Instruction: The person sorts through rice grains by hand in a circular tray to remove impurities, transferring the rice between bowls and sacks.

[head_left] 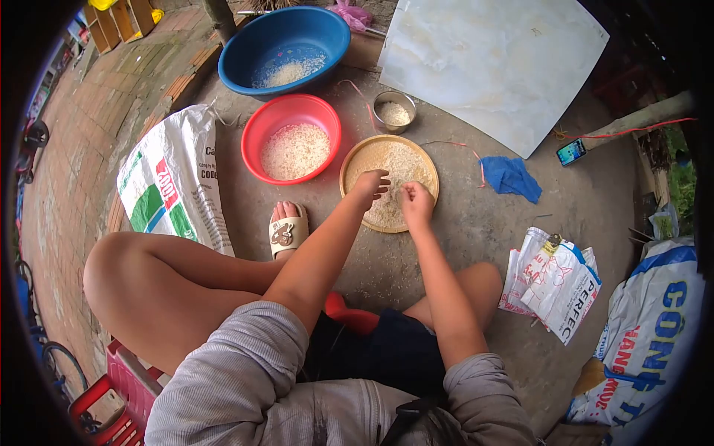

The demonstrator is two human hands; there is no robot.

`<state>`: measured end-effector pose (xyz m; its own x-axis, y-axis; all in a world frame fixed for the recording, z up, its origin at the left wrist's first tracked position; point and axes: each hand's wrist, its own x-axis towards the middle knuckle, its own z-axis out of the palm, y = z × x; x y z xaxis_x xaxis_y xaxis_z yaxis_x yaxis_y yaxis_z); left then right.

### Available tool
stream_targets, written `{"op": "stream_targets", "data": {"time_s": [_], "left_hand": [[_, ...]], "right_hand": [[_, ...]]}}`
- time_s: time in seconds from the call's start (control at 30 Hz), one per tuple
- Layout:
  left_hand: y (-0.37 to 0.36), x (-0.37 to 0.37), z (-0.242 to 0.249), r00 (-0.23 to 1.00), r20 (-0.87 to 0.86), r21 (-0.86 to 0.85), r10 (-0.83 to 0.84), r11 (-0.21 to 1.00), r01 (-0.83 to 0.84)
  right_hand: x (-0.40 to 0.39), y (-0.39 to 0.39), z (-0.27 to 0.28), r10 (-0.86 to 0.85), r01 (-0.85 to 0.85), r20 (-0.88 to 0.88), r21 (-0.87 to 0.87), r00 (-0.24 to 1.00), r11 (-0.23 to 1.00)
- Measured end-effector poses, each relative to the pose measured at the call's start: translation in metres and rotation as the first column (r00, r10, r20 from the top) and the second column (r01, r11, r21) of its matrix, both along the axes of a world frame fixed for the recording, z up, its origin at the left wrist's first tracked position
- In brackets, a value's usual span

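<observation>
A round woven tray [431, 165] with pale grains spread over it lies on the ground in front of me. Over its left part is my left hand [370, 187], fingers apart and pointing right, with nothing visible in them. My right hand [417, 204] is above the tray's right part, its fingertips pinched together; whatever they hold, if anything, is too small to make out. The two hands do not touch. Left of the tray stands a red basin [256, 127] of grains, and just behind the tray is a metal bowl [384, 98] holding more.
A blue basin [236, 63] with some grains stands at the back. A large pale board [491, 67], a blue cloth [512, 177] and a phone [571, 152] are to the right. Printed sacks [175, 175] lie on both sides. Scattered grains dot the ground.
</observation>
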<state>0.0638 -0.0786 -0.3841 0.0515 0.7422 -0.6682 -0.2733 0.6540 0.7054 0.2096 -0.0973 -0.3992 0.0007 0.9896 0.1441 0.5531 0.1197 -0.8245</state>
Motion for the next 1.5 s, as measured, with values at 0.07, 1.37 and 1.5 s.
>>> {"op": "stream_targets", "data": {"time_s": [0.07, 1.37, 1.5], "left_hand": [[0.005, -0.003, -0.011, 0.969, 0.235, -0.097, 0.076, 0.994, -0.055], [0.017, -0.018, -0.023, 0.769, 0.525, -0.168, 0.364, 0.93, -0.326], [0.017, -0.017, -0.028, 0.774, 0.503, -0.198, 0.384, 0.923, -0.329]], "right_hand": [[-0.009, 0.006, 0.023, 0.073, -0.073, -0.065, -0.004, 0.995, 0.997], [0.01, 0.029, 0.004, 0.173, -0.193, 0.214, 0.077, 0.961, 0.978], [0.026, 0.016, -0.021, 0.152, -0.171, 0.428, 0.004, 0.891, 0.985]]}}
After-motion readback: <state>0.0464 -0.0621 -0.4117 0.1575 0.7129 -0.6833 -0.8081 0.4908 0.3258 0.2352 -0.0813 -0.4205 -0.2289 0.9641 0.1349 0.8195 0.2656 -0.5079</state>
